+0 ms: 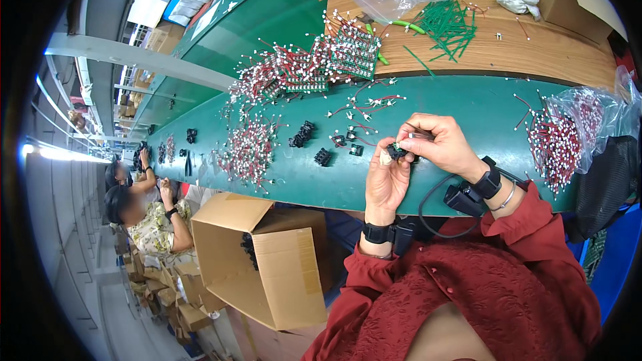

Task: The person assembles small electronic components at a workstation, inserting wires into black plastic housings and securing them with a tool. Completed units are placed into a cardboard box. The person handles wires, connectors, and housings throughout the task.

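Observation:
Above the green bench (461,107), both my hands meet around a small black plastic part (396,152) with a bit of green on it. My left hand (386,186) holds it from below between thumb and fingers; one fingertip has a pale cover. From the right, the thumb and fingers of my right hand (441,144) close on the same part, hiding some of it. Just left of my hands lie loose black parts (356,150) with a red-and-white wire. Farther left sit a black block (323,156) and a row of joined black blocks (302,134).
Wired green circuit boards (354,53) are piled at the back, red-and-white connector wires (247,150) at left, more (555,144) by a plastic bag at right. Green strips (447,30) lie on the wooden board. A cardboard box (291,274) stands below the bench edge. Co-workers (157,227) sit far left.

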The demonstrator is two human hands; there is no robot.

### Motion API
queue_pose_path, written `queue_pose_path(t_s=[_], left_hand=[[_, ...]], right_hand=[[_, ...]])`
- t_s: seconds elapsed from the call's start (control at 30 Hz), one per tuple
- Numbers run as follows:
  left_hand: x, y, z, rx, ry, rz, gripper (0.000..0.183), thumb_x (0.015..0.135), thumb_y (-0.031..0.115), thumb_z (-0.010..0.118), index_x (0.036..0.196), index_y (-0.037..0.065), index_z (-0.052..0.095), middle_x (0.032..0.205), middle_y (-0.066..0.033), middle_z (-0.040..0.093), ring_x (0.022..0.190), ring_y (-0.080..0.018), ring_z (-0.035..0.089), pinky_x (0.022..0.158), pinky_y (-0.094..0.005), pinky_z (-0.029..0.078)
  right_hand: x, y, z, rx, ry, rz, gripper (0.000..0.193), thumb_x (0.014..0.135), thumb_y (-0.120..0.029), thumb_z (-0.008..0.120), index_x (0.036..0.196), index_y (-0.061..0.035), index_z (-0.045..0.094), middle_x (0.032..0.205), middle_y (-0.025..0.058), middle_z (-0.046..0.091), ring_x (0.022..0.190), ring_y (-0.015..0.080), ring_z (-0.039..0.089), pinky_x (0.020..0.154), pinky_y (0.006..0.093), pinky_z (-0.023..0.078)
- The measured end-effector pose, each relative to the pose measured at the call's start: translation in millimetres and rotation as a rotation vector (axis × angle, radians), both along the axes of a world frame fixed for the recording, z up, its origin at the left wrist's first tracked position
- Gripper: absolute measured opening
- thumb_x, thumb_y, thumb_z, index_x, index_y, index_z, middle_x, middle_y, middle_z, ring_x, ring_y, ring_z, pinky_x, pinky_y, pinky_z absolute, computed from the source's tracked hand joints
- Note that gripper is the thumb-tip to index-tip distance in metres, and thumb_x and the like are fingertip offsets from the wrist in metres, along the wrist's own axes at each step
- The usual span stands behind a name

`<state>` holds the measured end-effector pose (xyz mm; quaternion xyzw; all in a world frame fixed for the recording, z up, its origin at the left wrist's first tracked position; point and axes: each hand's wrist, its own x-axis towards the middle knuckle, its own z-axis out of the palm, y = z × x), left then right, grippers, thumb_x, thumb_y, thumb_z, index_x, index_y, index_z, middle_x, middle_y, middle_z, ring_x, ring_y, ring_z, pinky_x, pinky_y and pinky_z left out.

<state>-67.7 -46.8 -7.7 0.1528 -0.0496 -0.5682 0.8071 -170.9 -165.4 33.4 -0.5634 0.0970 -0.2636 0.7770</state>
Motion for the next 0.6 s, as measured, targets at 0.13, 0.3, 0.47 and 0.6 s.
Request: queue_pose_path(t_s=[0.13,0.3,0.47,0.6], left_hand=[[1.2,-0.5,1.7,0.006,0.028,-0.009,0.028,0.087,0.015,0.063,0.111,0.002,0.054,0.103,-0.0137,0.062,0.086,-0.0241,0.065,0.074,-0.0262,0.058],[0.9,-0.6,1.2,0.015,0.018,-0.011,0.029,0.088,0.016,0.063,0.111,0.002,0.054,0.102,-0.0138,0.062,0.086,-0.0241,0.065,0.074,-0.0263,0.058],[0.8,-0.4,1.8,0.011,0.002,-0.022,0.029,0.087,0.017,0.064,0.11,0.003,0.054,0.102,-0.014,0.062,0.086,-0.0239,0.065,0.075,-0.0265,0.058],[0.3,-0.5,1.9,-0.015,-0.007,-0.021,0.029,0.087,0.017,0.064,0.11,0.003,0.054,0.104,-0.014,0.061,0.087,-0.024,0.065,0.075,-0.0264,0.058]], right_hand=[[-1.2,-3.3,2.5,-0.001,-0.002,0.016,0.005,0.087,0.0,0.059,0.091,0.0023,0.058,0.087,0.0042,0.063,0.075,0.0076,0.061,0.063,0.0221,0.053],[-1.1,-3.0,2.9,0.052,-0.024,0.009,0.005,0.087,0.0,0.059,0.092,0.0023,0.058,0.086,0.0041,0.063,0.071,0.0077,0.061,0.062,0.0216,0.053],[0.8,-0.4,1.1,-0.021,0.015,-0.004,0.006,0.088,0.0,0.059,0.093,0.0025,0.058,0.087,0.004,0.063,0.071,0.007,0.061,0.06,0.0214,0.053],[-0.3,-1.6,1.6,-0.057,0.011,-0.031,0.006,0.087,0.0,0.059,0.093,0.0029,0.059,0.087,0.0038,0.063,0.07,0.0066,0.061,0.06,0.0211,0.053]])
